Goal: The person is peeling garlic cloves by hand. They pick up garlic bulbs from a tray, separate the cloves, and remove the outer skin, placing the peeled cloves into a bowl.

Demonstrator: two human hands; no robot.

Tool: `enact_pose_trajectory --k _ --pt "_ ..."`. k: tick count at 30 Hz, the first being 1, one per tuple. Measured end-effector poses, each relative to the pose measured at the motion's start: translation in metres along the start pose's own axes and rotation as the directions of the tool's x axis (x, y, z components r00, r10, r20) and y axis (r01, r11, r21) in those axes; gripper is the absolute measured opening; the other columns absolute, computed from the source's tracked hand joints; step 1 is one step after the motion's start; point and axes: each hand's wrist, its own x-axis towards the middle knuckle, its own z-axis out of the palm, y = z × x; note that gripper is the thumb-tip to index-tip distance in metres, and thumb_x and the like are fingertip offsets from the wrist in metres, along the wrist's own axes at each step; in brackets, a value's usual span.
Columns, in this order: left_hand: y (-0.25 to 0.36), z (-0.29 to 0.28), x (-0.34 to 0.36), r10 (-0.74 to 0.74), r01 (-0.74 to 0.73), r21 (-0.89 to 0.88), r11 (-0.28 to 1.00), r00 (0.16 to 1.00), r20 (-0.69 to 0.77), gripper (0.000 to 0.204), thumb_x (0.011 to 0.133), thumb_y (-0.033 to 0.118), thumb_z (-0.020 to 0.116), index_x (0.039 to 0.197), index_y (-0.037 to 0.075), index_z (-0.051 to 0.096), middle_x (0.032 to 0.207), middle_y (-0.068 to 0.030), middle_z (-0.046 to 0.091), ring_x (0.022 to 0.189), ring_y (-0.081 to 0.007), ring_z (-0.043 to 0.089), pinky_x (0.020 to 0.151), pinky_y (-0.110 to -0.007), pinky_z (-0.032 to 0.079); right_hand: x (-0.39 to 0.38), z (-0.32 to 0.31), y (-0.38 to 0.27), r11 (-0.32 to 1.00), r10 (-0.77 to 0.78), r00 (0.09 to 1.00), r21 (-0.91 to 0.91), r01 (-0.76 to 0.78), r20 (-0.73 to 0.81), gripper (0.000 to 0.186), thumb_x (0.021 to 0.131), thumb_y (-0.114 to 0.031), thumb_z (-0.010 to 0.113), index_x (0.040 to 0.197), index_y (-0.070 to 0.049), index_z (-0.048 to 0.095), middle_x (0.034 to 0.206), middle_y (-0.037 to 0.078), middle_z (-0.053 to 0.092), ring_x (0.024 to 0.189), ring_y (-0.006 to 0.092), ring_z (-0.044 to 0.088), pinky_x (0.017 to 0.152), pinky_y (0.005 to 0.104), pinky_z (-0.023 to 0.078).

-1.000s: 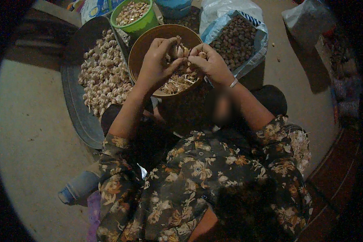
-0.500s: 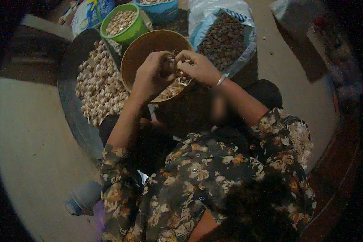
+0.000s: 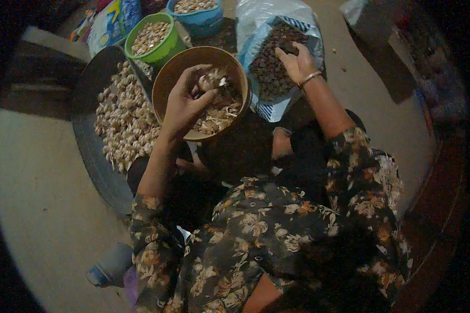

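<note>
My left hand (image 3: 185, 99) is closed around a pale garlic bulb (image 3: 213, 79), with papery skin and a bright white part showing. It is held above a round tan bowl (image 3: 164, 86); shreds of dry skin and stalks (image 3: 218, 121) lie inside. Over on the right, my right hand (image 3: 300, 62) reaches over a white-and-blue bag (image 3: 277, 112) filled with dark brown lumps (image 3: 270, 78) whose kind I cannot make out. Its thumb and fingers are apart, and I see nothing between them.
Many garlic bulbs (image 3: 124, 117) lie on a wide dark tray (image 3: 89, 151) at left. Behind the bowl stand a green tub (image 3: 178, 44) and a blue tub (image 3: 210, 21), both holding pale cloves. A grey-blue container (image 3: 115, 261) lies at lower left.
My hands were together over the bowl, at the garlic. The right hand has parted from the left and moved right, over the bag; the left stays over the bowl with the bulb.
</note>
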Motion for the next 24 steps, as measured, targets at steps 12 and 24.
enact_pose_trajectory --k 12,24 --pt "-0.016 0.007 0.004 0.198 -0.186 0.33 0.926 0.98 -0.004 0.051 0.072 0.006 0.07 0.118 0.002 0.049 0.104 -0.013 0.06 0.096 -0.0209 0.061 0.083 -0.031 0.048 -0.097 0.059 -0.115 0.922 -0.322 0.899 0.316 0.225 0.298 0.027 0.084 -0.018 0.061 0.105 -0.003 0.053 0.099 0.013 0.059 0.084 0.0197 0.062 0.073 0.0322 0.051" --pt "-0.007 0.012 0.001 0.169 -0.207 0.407 0.89 0.977 0.127 0.047 0.073 -0.001 0.067 0.116 0.005 0.05 0.105 -0.0136 0.059 0.093 -0.0256 0.062 0.079 -0.033 0.05 -0.081 0.049 -0.097 0.851 -0.012 0.783 0.417 -0.318 0.621 0.024 0.086 -0.011 0.045 0.107 -0.002 0.05 0.1 0.009 0.054 0.092 0.0171 0.054 0.083 0.0287 0.044"
